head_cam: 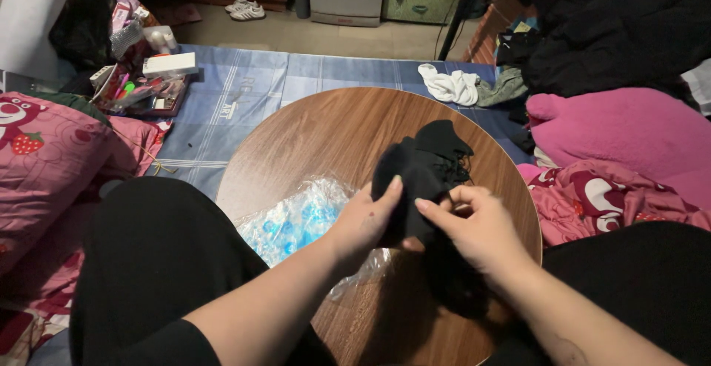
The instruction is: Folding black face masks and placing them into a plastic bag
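A black piece of cloth [424, 160], with loose threads at its right side, is held up over a round wooden table [318, 136]. My left hand [368, 218] grips its lower left part, thumb pressed on the fabric. My right hand [474, 225] pinches the cloth from the right, fingers curled into it. More of the black cloth [455, 281] hangs below my right hand onto the table. A crumpled clear plastic bag with blue print [296, 222] lies on the table just left of my left hand.
My black-clad knees flank the table. A blue sheet [244, 92] covers the bed beyond. Pink pillows [44, 151] lie left, a pink blanket [622, 125] and dark clothes [622, 33] right. White socks [449, 85] and a cluttered tray [144, 88] sit farther back.
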